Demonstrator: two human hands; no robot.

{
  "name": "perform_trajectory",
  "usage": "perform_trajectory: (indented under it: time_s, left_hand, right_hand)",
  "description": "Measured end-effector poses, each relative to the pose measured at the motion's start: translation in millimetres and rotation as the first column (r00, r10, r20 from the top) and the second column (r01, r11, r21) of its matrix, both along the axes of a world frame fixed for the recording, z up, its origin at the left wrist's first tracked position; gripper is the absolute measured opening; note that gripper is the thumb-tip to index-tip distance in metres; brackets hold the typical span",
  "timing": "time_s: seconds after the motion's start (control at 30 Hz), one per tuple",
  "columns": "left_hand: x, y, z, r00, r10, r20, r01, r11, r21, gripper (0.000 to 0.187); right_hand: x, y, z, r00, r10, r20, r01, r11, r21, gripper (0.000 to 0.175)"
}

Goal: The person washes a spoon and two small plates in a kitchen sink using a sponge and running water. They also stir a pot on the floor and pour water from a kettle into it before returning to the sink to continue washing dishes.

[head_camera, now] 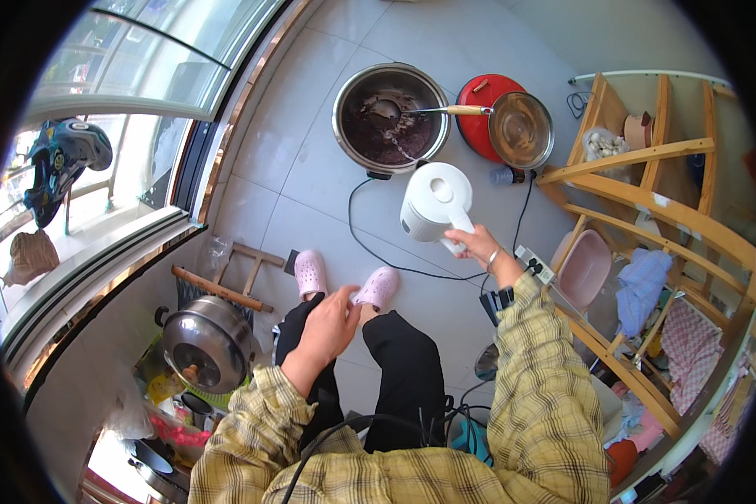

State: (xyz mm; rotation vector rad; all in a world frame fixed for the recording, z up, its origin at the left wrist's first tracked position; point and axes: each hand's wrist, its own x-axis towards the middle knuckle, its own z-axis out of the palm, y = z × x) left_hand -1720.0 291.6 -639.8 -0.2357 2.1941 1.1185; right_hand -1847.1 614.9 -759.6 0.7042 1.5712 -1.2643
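My right hand (479, 244) grips the handle of a white electric kettle (431, 205), tilted toward a large stainless steel pot (339, 129) on the floor. A thin stream of water runs from its spout into the pot. Dark reddish-brown contents (409, 143) cover the pot's bottom. A ladle (441, 110) rests with its bowl in the pot, and its wooden handle reaches past the right rim. My left hand (329, 324) hangs above my left leg, holding nothing, fingers loosely bent.
Right of the pot, a glass lid (521, 126) overlaps a red round object (472, 138). A black cord (378, 252) runs across the tiles toward a power strip (535, 264). Wooden racks (642, 154) line the right. A lidded steel pot (205, 340) stands left, near a folded wooden frame (227, 286).
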Motion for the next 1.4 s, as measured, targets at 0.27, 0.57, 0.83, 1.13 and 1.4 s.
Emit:
perform_trajectory:
  time_s: [0.27, 0.57, 0.83, 1.13, 1.4]
  left_hand:
    - [-105, 17, -132, 0.986, -0.131, -0.105, 0.114, 0.982, -0.151, 0.038]
    - [-179, 27, -223, 0.939, -0.337, 0.061, 0.323, 0.814, -0.482, 0.064]
    - [-199, 12, -281, 0.996, -0.017, -0.088, -0.024, 0.899, -0.438, 0.099]
    - [-220, 7, -327, 0.95, 0.286, -0.128, -0.307, 0.93, -0.202, 0.094]
    - [-211, 10, -331, 0.898, 0.42, -0.132, -0.428, 0.903, -0.033, 0.092]
  right_hand:
    - [47, 69, -97, 0.895, -0.406, -0.183, 0.428, 0.898, 0.101, 0.034]
    - [64, 108, -199, 0.759, -0.57, -0.315, 0.582, 0.811, -0.065, 0.037]
    - [34, 102, -144, 0.955, 0.294, 0.045, -0.275, 0.813, 0.513, 0.051]
    - [-191, -23, -85, -0.212, 0.965, -0.152, 0.398, 0.227, 0.889, 0.038]
    - [-199, -57, -98, 0.79, 0.595, 0.144, -0.613, 0.768, 0.187, 0.02]
